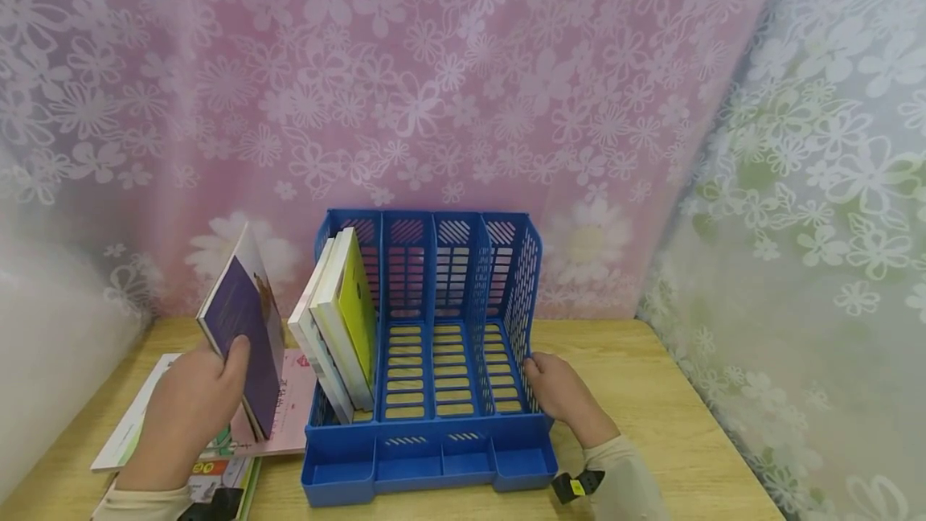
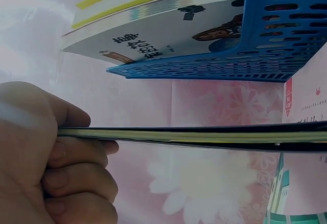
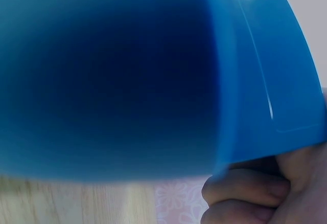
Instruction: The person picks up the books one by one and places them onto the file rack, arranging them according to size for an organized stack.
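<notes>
A thin book with a dark purple cover [image 1: 249,336] stands upright in my left hand [image 1: 191,396], its lower end over a pink book [image 1: 292,404]. In the left wrist view the thumb and fingers pinch the book's edge [image 2: 204,136]. My right hand [image 1: 567,396] grips the right side wall of a blue desk file rack [image 1: 434,424]; the right wrist view shows curled fingers [image 3: 245,185] under the blue plastic. Several books, one with a yellow-green cover [image 1: 357,304], lean in the rack's leftmost compartment.
More books lie flat on the wooden table [image 1: 608,344] at the left, including a white one [image 1: 137,416] and a colourful one [image 1: 224,481]. Small trays [image 1: 408,469] line the rack's front. A pink floral curtain [image 1: 463,103] hangs behind, with a pale one [image 1: 817,264] at the right.
</notes>
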Demonstrator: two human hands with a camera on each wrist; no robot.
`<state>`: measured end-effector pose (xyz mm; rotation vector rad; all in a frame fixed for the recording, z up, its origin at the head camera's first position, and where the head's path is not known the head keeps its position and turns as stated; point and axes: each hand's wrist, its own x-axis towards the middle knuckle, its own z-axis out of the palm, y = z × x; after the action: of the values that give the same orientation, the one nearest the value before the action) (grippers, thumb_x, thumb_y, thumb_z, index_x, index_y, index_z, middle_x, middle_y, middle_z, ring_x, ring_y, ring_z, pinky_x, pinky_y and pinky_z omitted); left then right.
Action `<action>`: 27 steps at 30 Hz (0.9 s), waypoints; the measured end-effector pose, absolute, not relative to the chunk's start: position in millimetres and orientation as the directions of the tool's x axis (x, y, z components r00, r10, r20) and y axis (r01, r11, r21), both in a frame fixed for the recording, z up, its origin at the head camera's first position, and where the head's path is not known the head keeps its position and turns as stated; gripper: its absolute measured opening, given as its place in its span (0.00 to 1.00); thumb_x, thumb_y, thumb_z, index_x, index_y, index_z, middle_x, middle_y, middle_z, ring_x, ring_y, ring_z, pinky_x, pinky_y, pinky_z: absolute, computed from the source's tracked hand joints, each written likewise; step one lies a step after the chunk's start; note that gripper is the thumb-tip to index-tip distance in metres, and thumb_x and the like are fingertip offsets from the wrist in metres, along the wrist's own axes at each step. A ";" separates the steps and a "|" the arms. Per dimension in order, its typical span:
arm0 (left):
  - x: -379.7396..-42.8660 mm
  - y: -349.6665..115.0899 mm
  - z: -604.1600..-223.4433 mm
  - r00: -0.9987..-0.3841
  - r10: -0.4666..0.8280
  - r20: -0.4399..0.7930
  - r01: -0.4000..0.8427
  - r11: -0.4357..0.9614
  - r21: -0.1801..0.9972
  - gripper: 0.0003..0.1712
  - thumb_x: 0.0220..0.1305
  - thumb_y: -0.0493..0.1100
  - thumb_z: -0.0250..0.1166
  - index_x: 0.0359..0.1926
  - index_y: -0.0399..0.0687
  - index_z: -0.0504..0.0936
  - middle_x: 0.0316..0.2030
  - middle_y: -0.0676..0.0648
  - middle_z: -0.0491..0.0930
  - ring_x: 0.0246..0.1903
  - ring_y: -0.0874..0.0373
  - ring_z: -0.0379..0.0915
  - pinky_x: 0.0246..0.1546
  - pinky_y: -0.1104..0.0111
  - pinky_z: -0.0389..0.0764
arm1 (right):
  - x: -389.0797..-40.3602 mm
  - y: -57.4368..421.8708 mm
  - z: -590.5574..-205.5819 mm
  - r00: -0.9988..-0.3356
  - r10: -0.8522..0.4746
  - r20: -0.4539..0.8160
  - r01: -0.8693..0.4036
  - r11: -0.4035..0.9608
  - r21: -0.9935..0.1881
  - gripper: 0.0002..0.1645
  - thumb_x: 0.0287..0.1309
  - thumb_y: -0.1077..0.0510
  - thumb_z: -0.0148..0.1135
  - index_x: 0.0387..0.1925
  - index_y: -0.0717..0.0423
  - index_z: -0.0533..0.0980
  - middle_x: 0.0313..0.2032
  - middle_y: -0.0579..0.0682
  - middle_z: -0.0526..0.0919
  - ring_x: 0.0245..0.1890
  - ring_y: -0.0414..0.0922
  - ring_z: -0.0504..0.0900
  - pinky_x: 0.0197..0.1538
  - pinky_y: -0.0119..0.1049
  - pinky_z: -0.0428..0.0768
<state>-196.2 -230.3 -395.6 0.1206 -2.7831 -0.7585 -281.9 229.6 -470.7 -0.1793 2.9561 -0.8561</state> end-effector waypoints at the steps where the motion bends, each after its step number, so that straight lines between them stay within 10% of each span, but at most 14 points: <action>1: -196.3 -230.1 -395.3 -0.965 -0.145 0.217 -0.014 0.860 0.510 0.34 0.81 0.54 0.39 0.46 0.24 0.77 0.34 0.29 0.85 0.29 0.38 0.83 0.25 0.48 0.77 | -281.9 229.8 -470.7 -0.992 -0.128 -0.024 -0.095 0.839 -0.536 0.22 0.81 0.55 0.42 0.30 0.57 0.74 0.20 0.48 0.65 0.22 0.45 0.67 0.32 0.41 0.69; 14: -196.3 -224.4 -394.9 -0.963 -0.166 0.213 -0.026 0.843 0.538 0.37 0.80 0.59 0.45 0.62 0.25 0.69 0.42 0.26 0.85 0.36 0.34 0.84 0.29 0.46 0.80 | -280.1 233.5 -472.0 -0.992 -0.125 -0.017 -0.097 0.839 -0.536 0.22 0.81 0.54 0.42 0.28 0.55 0.73 0.21 0.49 0.66 0.21 0.45 0.67 0.32 0.41 0.68; 27: -196.2 -220.5 -390.9 -0.956 -0.132 0.263 0.017 0.867 0.497 0.33 0.82 0.53 0.39 0.35 0.30 0.78 0.26 0.35 0.83 0.23 0.42 0.80 0.20 0.52 0.73 | -281.6 234.8 -471.3 -0.992 -0.125 -0.023 -0.093 0.838 -0.538 0.22 0.82 0.54 0.42 0.31 0.56 0.76 0.20 0.48 0.66 0.21 0.45 0.68 0.33 0.41 0.70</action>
<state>-196.2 -220.5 -390.9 0.0873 -2.7513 -0.7365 -281.6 234.8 -471.3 -0.1756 2.9568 -0.8607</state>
